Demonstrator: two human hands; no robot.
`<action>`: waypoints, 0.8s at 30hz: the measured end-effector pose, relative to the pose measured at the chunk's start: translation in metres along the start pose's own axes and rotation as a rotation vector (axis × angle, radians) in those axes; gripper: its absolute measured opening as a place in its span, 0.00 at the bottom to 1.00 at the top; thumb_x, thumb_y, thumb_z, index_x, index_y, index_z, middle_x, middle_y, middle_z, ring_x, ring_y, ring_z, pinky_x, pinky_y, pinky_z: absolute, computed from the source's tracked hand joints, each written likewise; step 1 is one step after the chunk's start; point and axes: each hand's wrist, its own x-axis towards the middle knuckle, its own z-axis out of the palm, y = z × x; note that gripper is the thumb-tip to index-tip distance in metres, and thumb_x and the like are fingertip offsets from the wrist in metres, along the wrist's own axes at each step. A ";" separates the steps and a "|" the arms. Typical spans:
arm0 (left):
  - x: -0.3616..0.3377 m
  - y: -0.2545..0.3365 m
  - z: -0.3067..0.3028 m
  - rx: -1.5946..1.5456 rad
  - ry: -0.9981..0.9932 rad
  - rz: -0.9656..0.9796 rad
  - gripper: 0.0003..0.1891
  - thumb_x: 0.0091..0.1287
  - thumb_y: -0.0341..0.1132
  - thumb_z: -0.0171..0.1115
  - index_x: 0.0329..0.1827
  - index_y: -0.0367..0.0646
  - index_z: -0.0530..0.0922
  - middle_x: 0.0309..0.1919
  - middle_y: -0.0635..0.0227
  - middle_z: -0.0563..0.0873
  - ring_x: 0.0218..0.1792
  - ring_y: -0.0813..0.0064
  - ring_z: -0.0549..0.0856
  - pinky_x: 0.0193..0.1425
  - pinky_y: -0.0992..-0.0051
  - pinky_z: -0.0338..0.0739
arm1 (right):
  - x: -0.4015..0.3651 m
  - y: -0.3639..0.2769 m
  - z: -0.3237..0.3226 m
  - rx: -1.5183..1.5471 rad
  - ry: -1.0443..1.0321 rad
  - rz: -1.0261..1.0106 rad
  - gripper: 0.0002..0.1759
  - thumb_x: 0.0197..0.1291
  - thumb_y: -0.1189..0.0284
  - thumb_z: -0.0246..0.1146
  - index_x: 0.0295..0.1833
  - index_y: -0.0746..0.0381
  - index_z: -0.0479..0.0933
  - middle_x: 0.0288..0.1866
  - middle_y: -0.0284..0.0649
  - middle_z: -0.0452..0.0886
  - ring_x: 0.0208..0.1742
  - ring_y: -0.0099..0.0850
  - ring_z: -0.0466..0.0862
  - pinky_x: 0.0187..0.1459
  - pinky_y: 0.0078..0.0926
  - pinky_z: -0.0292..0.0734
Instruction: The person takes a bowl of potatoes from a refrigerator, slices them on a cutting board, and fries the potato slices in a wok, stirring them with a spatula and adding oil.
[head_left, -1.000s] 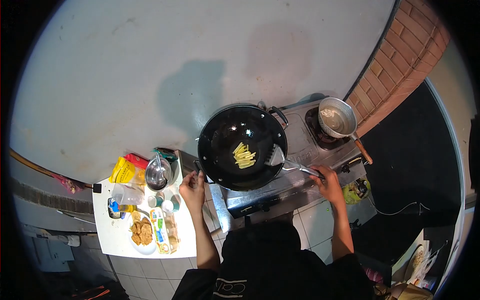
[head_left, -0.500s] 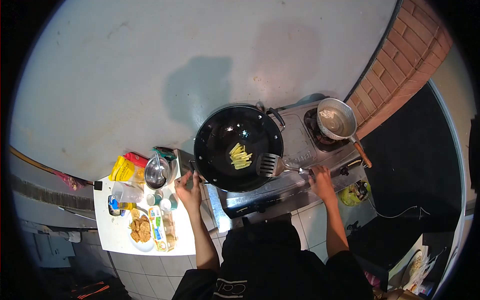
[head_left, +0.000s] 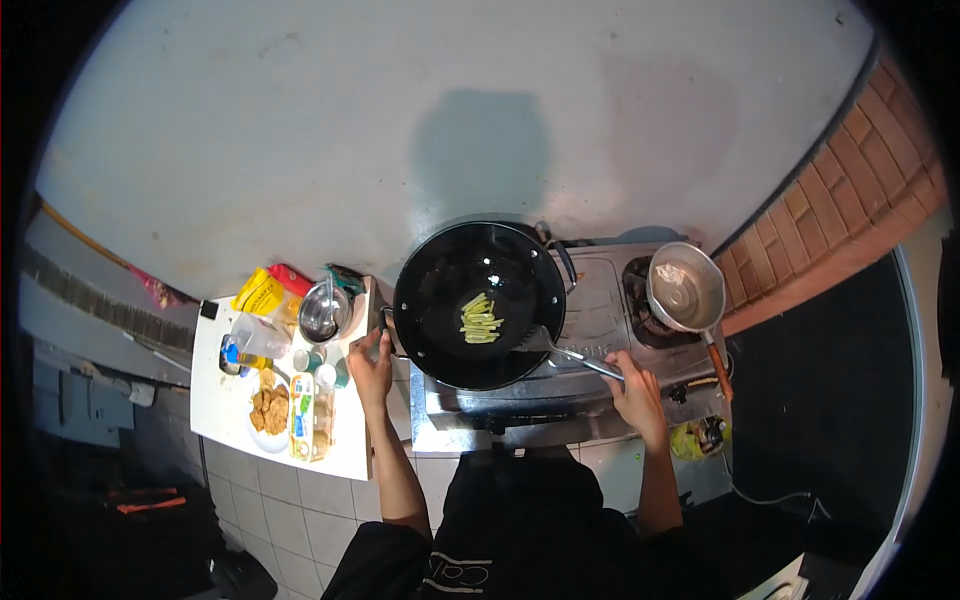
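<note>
A black wok (head_left: 440,280) stands on the left side of the stove, with pale green strips (head_left: 481,320) heaped in its middle. My right hand (head_left: 635,390) is closed round the handle of a metal spatula (head_left: 580,358). The spatula's head lies over the wok's right inner side, right of the strips, tilted so that its slots hardly show. My left hand (head_left: 371,368) is at the wok's left handle (head_left: 388,322), its fingers pinched against the lower part of that handle.
A saucepan (head_left: 686,288) with a wooden handle sits on the right burner. On the white table (head_left: 225,405) at the left are a steel bowl (head_left: 325,312), a plate of browned food (head_left: 269,408), an egg carton (head_left: 303,415) and jars. A grey wall rises behind the stove.
The spatula has turned from face-on to edge-on, and its head has moved against the wok's inner side. My right hand sits lower and a little further left. The whole view has shifted and turned slightly.
</note>
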 end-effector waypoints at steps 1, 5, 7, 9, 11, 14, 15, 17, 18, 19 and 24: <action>0.001 0.000 0.000 0.010 -0.022 -0.020 0.19 0.64 0.43 0.67 0.47 0.35 0.84 0.40 0.52 0.85 0.42 0.59 0.84 0.49 0.65 0.75 | 0.003 -0.001 -0.002 -0.001 0.009 -0.046 0.16 0.58 0.74 0.64 0.51 0.58 0.70 0.41 0.48 0.83 0.46 0.53 0.80 0.45 0.44 0.73; 0.001 -0.009 0.005 -0.030 -0.013 -0.047 0.18 0.64 0.41 0.67 0.47 0.34 0.84 0.39 0.51 0.86 0.40 0.63 0.85 0.48 0.69 0.77 | 0.026 -0.028 -0.021 0.087 0.057 -0.170 0.13 0.59 0.73 0.64 0.49 0.60 0.74 0.38 0.49 0.84 0.36 0.52 0.83 0.37 0.41 0.76; -0.015 0.020 0.001 -0.111 0.047 -0.181 0.19 0.68 0.40 0.63 0.51 0.32 0.82 0.47 0.49 0.85 0.50 0.62 0.84 0.55 0.66 0.76 | 0.049 -0.038 -0.017 0.182 0.154 -0.263 0.09 0.58 0.74 0.66 0.43 0.64 0.80 0.34 0.49 0.84 0.31 0.48 0.85 0.31 0.35 0.77; -0.033 0.030 0.000 -0.195 0.107 -0.233 0.19 0.69 0.40 0.62 0.53 0.32 0.81 0.48 0.50 0.85 0.50 0.64 0.83 0.55 0.63 0.77 | 0.063 -0.049 -0.017 0.217 0.158 -0.287 0.09 0.57 0.74 0.68 0.42 0.65 0.80 0.33 0.50 0.84 0.31 0.47 0.85 0.30 0.34 0.77; -0.046 0.021 0.002 -0.135 0.123 -0.210 0.20 0.69 0.40 0.61 0.55 0.32 0.80 0.49 0.52 0.85 0.50 0.64 0.83 0.54 0.65 0.78 | 0.074 -0.057 -0.013 0.285 0.225 -0.301 0.09 0.55 0.74 0.69 0.39 0.68 0.81 0.31 0.50 0.84 0.30 0.41 0.87 0.29 0.30 0.77; -0.056 0.027 -0.008 -0.166 0.131 -0.219 0.20 0.70 0.41 0.60 0.56 0.33 0.80 0.48 0.53 0.85 0.49 0.65 0.84 0.54 0.67 0.77 | 0.083 -0.062 0.003 0.489 0.340 -0.175 0.08 0.56 0.75 0.68 0.37 0.69 0.81 0.28 0.46 0.85 0.28 0.31 0.86 0.31 0.27 0.77; -0.059 0.031 -0.013 -0.213 0.125 -0.235 0.20 0.70 0.41 0.60 0.56 0.34 0.79 0.47 0.54 0.85 0.48 0.65 0.84 0.54 0.68 0.77 | 0.090 -0.062 0.009 0.457 0.432 -0.204 0.06 0.58 0.75 0.66 0.35 0.68 0.81 0.25 0.42 0.84 0.26 0.23 0.83 0.31 0.25 0.75; -0.061 0.033 -0.019 -0.211 0.121 -0.262 0.19 0.70 0.41 0.60 0.56 0.34 0.79 0.47 0.55 0.85 0.47 0.66 0.84 0.53 0.69 0.77 | 0.094 -0.061 0.010 0.452 0.402 -0.180 0.07 0.58 0.74 0.66 0.34 0.68 0.81 0.24 0.42 0.84 0.26 0.23 0.83 0.30 0.25 0.75; -0.061 0.035 -0.021 -0.212 0.099 -0.281 0.19 0.70 0.41 0.60 0.56 0.34 0.79 0.46 0.55 0.85 0.46 0.67 0.84 0.53 0.69 0.77 | 0.096 -0.066 0.007 0.440 0.385 -0.144 0.07 0.59 0.74 0.66 0.34 0.68 0.81 0.24 0.42 0.84 0.25 0.23 0.82 0.29 0.26 0.74; -0.061 0.036 -0.021 -0.213 0.102 -0.281 0.19 0.70 0.41 0.60 0.56 0.34 0.79 0.46 0.55 0.85 0.46 0.67 0.84 0.53 0.69 0.77 | 0.098 -0.069 0.005 0.425 0.378 -0.141 0.08 0.59 0.73 0.65 0.34 0.68 0.81 0.22 0.44 0.83 0.24 0.26 0.83 0.28 0.28 0.72; -0.058 0.039 -0.012 -0.253 0.080 -0.272 0.19 0.70 0.40 0.60 0.56 0.34 0.79 0.44 0.57 0.86 0.44 0.72 0.83 0.50 0.71 0.77 | 0.107 -0.088 -0.008 0.328 0.357 -0.214 0.09 0.58 0.72 0.66 0.34 0.68 0.81 0.20 0.46 0.80 0.22 0.33 0.82 0.27 0.30 0.71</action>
